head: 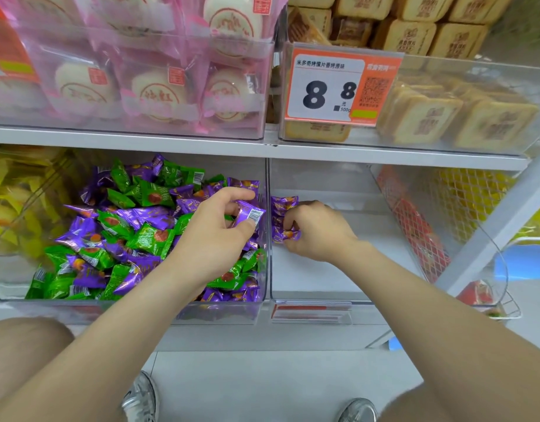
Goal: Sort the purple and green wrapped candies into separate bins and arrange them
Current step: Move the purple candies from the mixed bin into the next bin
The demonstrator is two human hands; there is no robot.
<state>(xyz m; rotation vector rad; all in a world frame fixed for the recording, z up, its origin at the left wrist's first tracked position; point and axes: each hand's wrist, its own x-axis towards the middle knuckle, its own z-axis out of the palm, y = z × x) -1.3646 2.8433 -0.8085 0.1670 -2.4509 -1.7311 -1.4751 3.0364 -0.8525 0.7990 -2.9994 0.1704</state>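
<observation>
A clear left bin [131, 303] on the lower shelf holds a mixed heap of green candies [154, 194] and purple candies [88, 226]. My left hand [215, 236] is over the heap's right side and pinches a purple candy [250, 214] between thumb and fingers. The clear right bin [323, 275] beside it has a white floor. My right hand [316, 229] is inside it at its left wall, fingers curled round a small stack of purple candies [283, 219].
The upper shelf carries pink-wrapped round cakes [159, 92] and square pastries [445, 117] behind an orange 8.8 price tag [329, 89]. Yellow packs [9, 193] fill the bin at far left. Red and yellow packs [415, 226] lie at right. My shoes [140, 397] are below.
</observation>
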